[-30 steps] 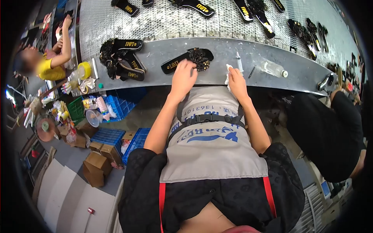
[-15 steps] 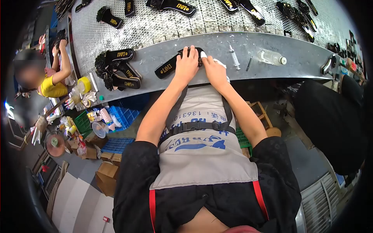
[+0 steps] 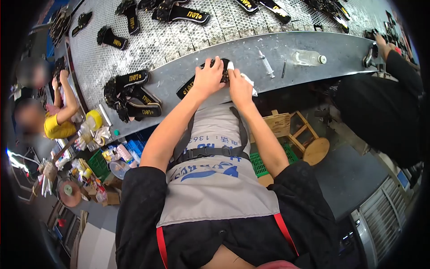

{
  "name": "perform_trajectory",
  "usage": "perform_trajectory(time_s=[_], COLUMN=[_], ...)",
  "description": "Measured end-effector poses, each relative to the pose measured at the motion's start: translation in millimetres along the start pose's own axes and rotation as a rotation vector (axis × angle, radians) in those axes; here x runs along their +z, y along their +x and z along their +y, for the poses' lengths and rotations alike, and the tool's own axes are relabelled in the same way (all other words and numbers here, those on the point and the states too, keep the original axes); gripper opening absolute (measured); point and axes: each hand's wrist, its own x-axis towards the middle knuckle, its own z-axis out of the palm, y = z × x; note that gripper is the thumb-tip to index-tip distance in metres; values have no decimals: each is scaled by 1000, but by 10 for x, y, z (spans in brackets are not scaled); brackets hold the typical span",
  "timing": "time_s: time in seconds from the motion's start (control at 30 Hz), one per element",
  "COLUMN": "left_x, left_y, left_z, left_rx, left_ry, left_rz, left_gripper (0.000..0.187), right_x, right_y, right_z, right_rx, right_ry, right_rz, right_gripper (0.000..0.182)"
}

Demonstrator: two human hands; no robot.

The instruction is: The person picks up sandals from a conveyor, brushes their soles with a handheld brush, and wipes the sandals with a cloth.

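Note:
A black slipper (image 3: 184, 91) with gold lettering on its insole lies on the grey metal bench in front of me. My left hand (image 3: 209, 80) is closed over its dark, glittery upper, fingers curled round it. My right hand (image 3: 241, 88) presses at the slipper's right end, its fingers bunched around a white cloth (image 3: 250, 82). White material also covers one of its fingertips. Both hands hide most of the upper. To the left rest several matching slippers (image 3: 142, 97) with ruffled black decoration.
A syringe (image 3: 266, 64), a thin dark rod (image 3: 283, 68) and a clear glass bottle (image 3: 309, 58) lie right of my hands. More slippers (image 3: 191, 15) rest on the perforated surface behind. Co-workers sit left, in a yellow shirt (image 3: 60, 125), and right, in black clothing (image 3: 380, 112).
The view has shifted slightly. My left fingers have curled more around the slipper's upper, and my right hand stays beside it. A co-worker's arm now reaches onto the bench at the right.

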Motion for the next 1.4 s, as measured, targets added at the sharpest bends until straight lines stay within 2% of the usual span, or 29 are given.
perform_trajectory(time_s=[0.13, 0.23, 0.4, 0.53, 0.73, 0.83, 0.93, 1.0, 1.03, 1.07, 1.2, 1.3, 1.4], left_x=[-9, -10, 43, 12, 29, 3, 44, 211, 304, 335, 223, 94, 62], left_y=[-18, 10, -7, -6, 18, 4, -65, -113, -63, -67, -179, -257, -213], left_z=[-133, -192, -187, -262, -226, -271, -315, -344, -325, -323, -373, -381, -327], left_rx=[93, 115, 133, 177, 161, 180, 164, 200, 189, 183, 196, 200, 202], left_ry=[-8, -12, 12, -8, 6, -15, -50, -92, -84, -87, -20, 17, 5], left_rz=[32, 61, 58, 30, 14, 20, 26, 128, 139, 139, 35, -11, -17], left_gripper=[87, 89, 90, 94, 95, 94, 91, 86, 87, 89, 96, 94, 93], right_x=[-12, 31, -33, 235, 55, 140, 196, 309, 522, 453, 327, 246, 193], right_y=[-49, 227, -101, -221, -188, -92, 67, -58, -168, -216, -229, -250, -231], right_z=[-190, -199, -355, -332, -426, -394, -408, -566, -548, -630, -829, -876, -895], right_rx=[72, 147, 294, 287, 289, 263, 300, 396, 326, 416, 456, 420, 487], right_ry=[-4, 9, 63, -33, 36, 46, 126, 65, -109, 4, 63, 75, 123], right_rz=[20, 61, -9, -11, 40, 17, 90, 55, 192, 5, 71, 115, 113], right_gripper=[30, 37, 51, 51, 42, 36, 33, 27, 26, 28, 29, 34, 36])
